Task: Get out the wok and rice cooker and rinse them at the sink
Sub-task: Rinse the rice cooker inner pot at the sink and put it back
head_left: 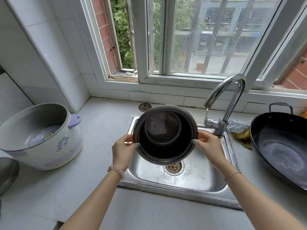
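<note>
Both hands grip the inner pot (164, 135) by its rim: I see the left hand (123, 147) pinching the left edge and the right hand (208, 145) pinching the right edge, each with the thumb hooked over the lip and the fingers behind. The inner pot is dark and tilted so its mouth faces me, and it is held above the sink (199, 176), over the back half of the basin, with the drain (173, 167) showing just under its lower edge. The tap (227, 100) arches up at the back right of the sink, its spout near the pot's upper right side. On the counter (99, 196) to the left stands the white flowered rice cooker (41, 138), open, with its heating plate in view. The black wok (282, 146) lies on the counter right of the sink, beside a crumpled cloth (239, 128). A round metal strainer (144, 107) lies behind the pot, under the window (182, 39)
</note>
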### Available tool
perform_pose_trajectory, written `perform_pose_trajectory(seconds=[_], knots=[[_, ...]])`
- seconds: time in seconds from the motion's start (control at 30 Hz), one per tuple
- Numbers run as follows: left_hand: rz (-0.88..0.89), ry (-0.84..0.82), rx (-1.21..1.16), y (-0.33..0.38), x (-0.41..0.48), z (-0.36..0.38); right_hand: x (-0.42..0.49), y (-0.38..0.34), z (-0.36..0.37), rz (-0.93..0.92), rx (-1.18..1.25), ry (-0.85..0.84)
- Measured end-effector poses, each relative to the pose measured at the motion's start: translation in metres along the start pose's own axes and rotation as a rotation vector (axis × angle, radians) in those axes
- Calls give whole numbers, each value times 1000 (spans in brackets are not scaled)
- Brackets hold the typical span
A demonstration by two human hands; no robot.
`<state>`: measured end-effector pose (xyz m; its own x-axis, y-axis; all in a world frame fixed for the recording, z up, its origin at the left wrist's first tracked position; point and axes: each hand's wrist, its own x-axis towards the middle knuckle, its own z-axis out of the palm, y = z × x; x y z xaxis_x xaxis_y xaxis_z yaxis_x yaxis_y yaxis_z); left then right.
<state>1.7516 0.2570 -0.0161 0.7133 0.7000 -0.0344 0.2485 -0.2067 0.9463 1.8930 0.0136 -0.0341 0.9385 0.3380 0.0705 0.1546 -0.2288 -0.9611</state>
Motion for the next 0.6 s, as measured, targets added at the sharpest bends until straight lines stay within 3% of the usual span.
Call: perform_pose_trajectory(seconds=[0.37,0.6], knots=[[-194,30,-113,10,-7,-42,17,-33,26,100,131,-239],[-216,184,-296,21,-32,-96,23,-86,73,84,203,-412]])
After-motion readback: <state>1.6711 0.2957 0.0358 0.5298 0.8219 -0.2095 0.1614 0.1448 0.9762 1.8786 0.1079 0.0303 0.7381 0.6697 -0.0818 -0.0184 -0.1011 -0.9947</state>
